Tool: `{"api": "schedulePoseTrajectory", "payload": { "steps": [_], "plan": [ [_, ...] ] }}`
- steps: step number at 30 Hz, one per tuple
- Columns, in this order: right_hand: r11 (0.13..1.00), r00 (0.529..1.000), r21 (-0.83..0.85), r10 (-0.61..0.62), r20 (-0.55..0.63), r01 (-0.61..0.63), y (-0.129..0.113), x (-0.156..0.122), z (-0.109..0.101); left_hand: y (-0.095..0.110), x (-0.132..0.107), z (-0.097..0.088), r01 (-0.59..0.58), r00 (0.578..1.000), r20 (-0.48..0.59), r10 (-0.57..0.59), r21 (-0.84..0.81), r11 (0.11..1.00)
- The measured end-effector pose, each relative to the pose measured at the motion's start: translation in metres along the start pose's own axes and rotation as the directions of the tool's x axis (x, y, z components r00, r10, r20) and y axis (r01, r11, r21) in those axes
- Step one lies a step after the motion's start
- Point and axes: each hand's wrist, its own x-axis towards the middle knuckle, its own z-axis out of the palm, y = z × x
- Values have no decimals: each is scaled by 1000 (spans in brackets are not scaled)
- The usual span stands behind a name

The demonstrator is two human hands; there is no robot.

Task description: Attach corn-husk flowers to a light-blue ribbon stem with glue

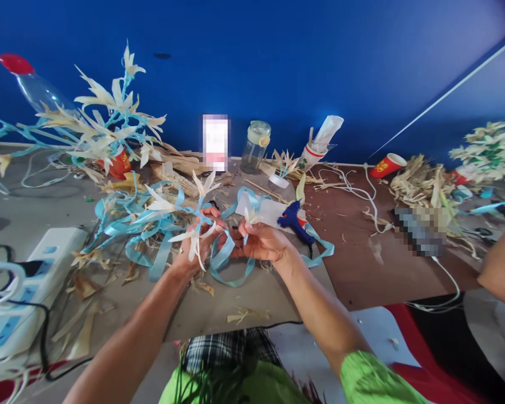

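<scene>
Closed around a blue-wrapped stem, my left hand [196,238] holds a branch of cream husk flowers [162,202] whose petals spread above and below the fingers. My right hand [261,240] pinches a small cream husk flower [251,216] with a short blue stem. Light blue ribbon [223,255] hangs in loops between and below both hands. More ribbon and blue-wrapped stems lie tangled to the left of my left hand. A blue glue gun [295,221] rests on the table just right of my right hand.
A white power strip [37,286] with cords stands at left. Behind are a flower arrangement [113,112], a glass jar [256,147] and a paper cup [313,154]. At right are a phone [418,231], dried husks [421,182] and another person's arm [503,269]. Husk scraps litter the table.
</scene>
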Motion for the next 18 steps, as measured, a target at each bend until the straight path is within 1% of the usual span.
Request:
{"api": "schedulePoseTrajectory", "payload": {
  "steps": [3,4,7,9,11,13,15,18],
  "plan": [
    [999,999,-32,14,40,-13,6,2,3,-4,-1,-2,21,1000,15,-22,9,1000],
    [999,999,-43,7,45,-5,8,4,3,-6,-1,-3,27,999,31,-26,-13,1000],
    [998,998,-47,-38,47,41,10,6,-1,-13,-1,-7,78,990,121,-65,-102,992],
    [996,997,-60,-63,33,65,10,7,-5,-14,-1,-7,135,978,179,-107,-147,980],
    [991,996,-106,-84,-13,83,9,8,-7,-12,-2,-7,195,962,224,-153,-174,965],
    [982,990,-164,-114,-85,99,10,8,-8,-8,-3,-8,241,948,252,-194,-175,954],
    [969,977,-218,-150,-153,115,10,9,-8,-6,-3,-10,281,937,257,-235,-159,946],
    [942,957,-312,-198,-212,126,10,9,-8,-7,-2,-16,356,916,244,-317,-136,925]
  ]
}}
